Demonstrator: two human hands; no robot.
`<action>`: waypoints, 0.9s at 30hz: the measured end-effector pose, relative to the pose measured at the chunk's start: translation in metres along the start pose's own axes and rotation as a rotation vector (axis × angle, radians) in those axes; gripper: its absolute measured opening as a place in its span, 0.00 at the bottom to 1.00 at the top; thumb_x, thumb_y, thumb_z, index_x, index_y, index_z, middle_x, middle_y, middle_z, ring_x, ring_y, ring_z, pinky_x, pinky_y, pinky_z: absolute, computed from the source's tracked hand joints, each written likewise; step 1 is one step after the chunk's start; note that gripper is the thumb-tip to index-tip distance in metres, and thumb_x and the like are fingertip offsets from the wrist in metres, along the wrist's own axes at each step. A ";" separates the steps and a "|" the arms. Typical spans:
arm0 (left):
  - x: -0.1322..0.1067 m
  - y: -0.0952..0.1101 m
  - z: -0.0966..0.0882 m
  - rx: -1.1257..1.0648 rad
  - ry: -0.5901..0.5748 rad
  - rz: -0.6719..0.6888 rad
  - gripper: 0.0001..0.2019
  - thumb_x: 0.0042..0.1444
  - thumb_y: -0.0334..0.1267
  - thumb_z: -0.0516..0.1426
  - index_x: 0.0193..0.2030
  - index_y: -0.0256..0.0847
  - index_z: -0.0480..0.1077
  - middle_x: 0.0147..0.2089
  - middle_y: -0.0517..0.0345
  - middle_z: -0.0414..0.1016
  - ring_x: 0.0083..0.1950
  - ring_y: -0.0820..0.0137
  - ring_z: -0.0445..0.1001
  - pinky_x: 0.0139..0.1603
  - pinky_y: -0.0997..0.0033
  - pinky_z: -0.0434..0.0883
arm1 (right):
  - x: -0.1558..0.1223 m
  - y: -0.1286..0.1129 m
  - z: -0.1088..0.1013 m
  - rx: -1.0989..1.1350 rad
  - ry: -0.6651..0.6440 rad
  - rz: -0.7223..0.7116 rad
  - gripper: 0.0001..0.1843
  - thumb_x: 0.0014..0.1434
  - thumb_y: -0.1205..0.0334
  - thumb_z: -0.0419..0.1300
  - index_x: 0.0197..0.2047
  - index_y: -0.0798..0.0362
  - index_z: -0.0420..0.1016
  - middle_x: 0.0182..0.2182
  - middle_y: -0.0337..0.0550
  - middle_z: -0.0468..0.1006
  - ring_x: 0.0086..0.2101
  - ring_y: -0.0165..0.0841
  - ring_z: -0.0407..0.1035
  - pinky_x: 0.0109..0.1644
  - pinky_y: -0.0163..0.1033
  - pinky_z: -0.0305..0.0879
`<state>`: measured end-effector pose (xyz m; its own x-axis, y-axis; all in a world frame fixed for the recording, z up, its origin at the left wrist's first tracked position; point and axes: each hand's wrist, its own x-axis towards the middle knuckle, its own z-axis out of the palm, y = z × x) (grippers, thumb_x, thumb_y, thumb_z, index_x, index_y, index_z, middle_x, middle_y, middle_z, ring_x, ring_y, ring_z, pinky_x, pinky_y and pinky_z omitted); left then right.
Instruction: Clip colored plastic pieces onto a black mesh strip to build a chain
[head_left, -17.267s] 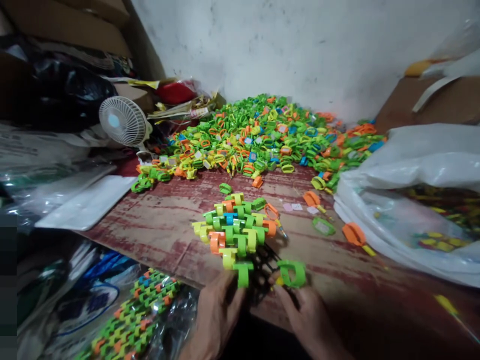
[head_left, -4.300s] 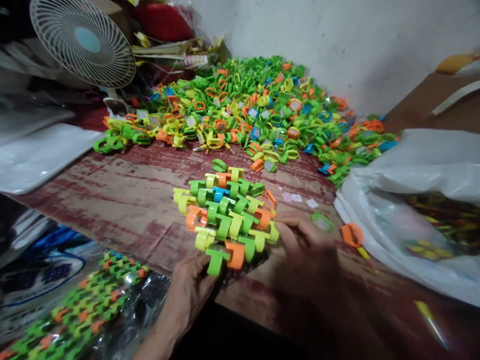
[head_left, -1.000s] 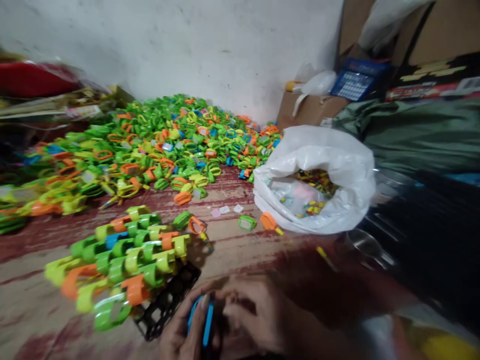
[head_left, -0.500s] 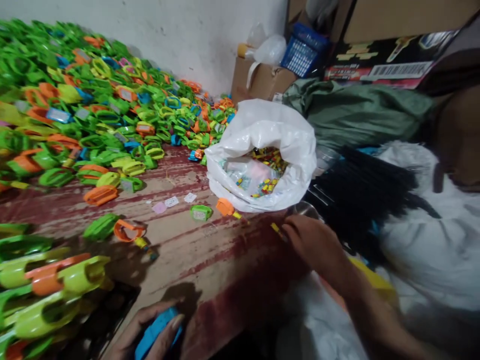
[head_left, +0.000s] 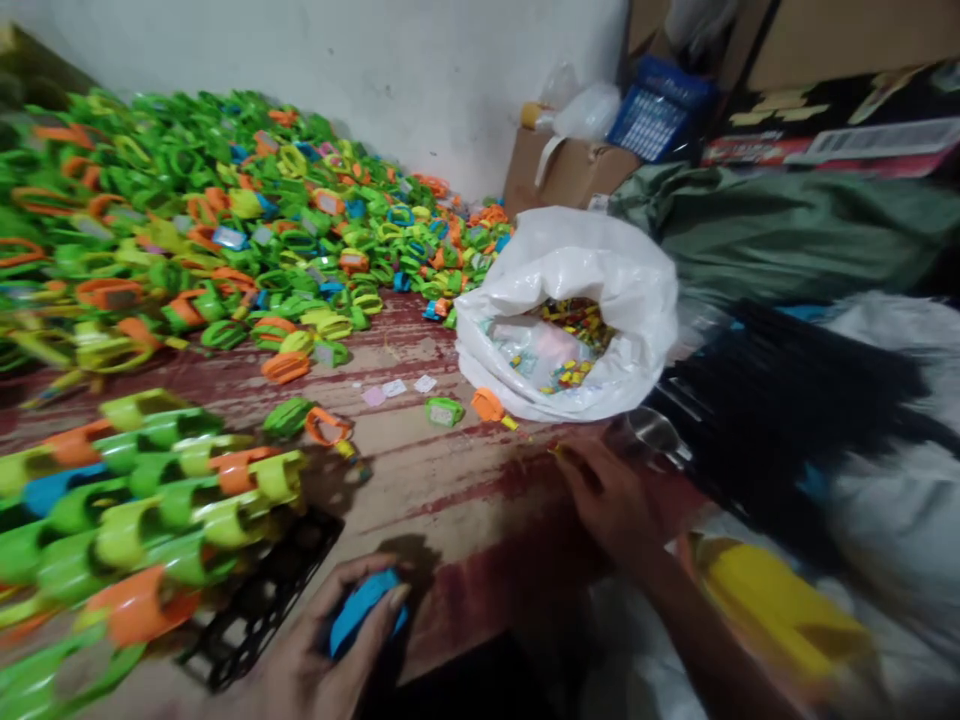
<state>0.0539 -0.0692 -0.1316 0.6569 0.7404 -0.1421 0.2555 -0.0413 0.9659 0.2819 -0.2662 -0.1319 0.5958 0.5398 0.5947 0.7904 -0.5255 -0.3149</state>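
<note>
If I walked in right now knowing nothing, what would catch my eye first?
Most likely the huge heap of green, orange and yellow plastic pieces against the wall at upper left. Next, the white plastic bag lying open at centre, and the neat rows of pieces on a black rack at lower left, beside the left hand holding a blue piece.

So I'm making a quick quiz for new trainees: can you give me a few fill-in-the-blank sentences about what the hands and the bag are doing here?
1. The left hand holds a plastic piece coloured ____.
2. The right hand rests on the table just in front of the white plastic ____.
3. The assembled pieces lie on a grid coloured ____.

Missing words: blue; bag; black
</note>
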 end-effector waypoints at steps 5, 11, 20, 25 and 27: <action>0.009 0.028 -0.003 -0.086 -0.055 0.029 0.13 0.50 0.49 0.64 0.35 0.42 0.78 0.34 0.58 0.80 0.33 0.69 0.75 0.36 0.76 0.74 | 0.021 -0.049 0.021 0.256 -0.068 -0.319 0.10 0.71 0.60 0.53 0.45 0.50 0.75 0.38 0.43 0.82 0.40 0.35 0.76 0.48 0.42 0.73; 0.013 0.031 -0.008 -0.266 -0.056 -0.070 0.12 0.47 0.43 0.67 0.36 0.39 0.79 0.32 0.59 0.78 0.30 0.74 0.72 0.32 0.81 0.71 | 0.030 -0.087 0.035 0.435 -0.151 -0.481 0.09 0.70 0.65 0.53 0.43 0.52 0.75 0.35 0.43 0.79 0.38 0.34 0.74 0.45 0.40 0.71; 0.015 0.029 -0.006 -0.346 -0.119 -0.152 0.15 0.40 0.43 0.72 0.34 0.38 0.82 0.33 0.56 0.80 0.30 0.72 0.72 0.31 0.77 0.73 | 0.037 -0.098 0.035 0.597 -0.326 -0.569 0.13 0.67 0.72 0.53 0.50 0.53 0.75 0.37 0.42 0.76 0.39 0.32 0.69 0.48 0.40 0.65; 0.011 0.024 -0.007 -0.404 -0.205 -0.273 0.18 0.40 0.45 0.73 0.35 0.36 0.81 0.24 0.62 0.73 0.23 0.80 0.63 0.22 0.84 0.64 | 0.037 -0.097 0.034 0.631 -0.350 -0.607 0.12 0.67 0.72 0.54 0.50 0.54 0.74 0.38 0.43 0.76 0.40 0.32 0.68 0.48 0.38 0.64; 0.009 0.019 -0.009 -0.444 -0.269 -0.317 0.21 0.42 0.49 0.73 0.37 0.35 0.80 0.22 0.62 0.71 0.19 0.82 0.59 0.17 0.84 0.57 | 0.039 -0.097 0.031 0.653 -0.375 -0.627 0.11 0.67 0.71 0.55 0.50 0.53 0.74 0.39 0.43 0.75 0.41 0.31 0.68 0.48 0.37 0.65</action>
<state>0.0584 -0.0573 -0.1125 0.7683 0.4731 -0.4312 0.1854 0.4803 0.8573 0.2322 -0.1740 -0.1009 -0.0419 0.8305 0.5554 0.8352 0.3342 -0.4368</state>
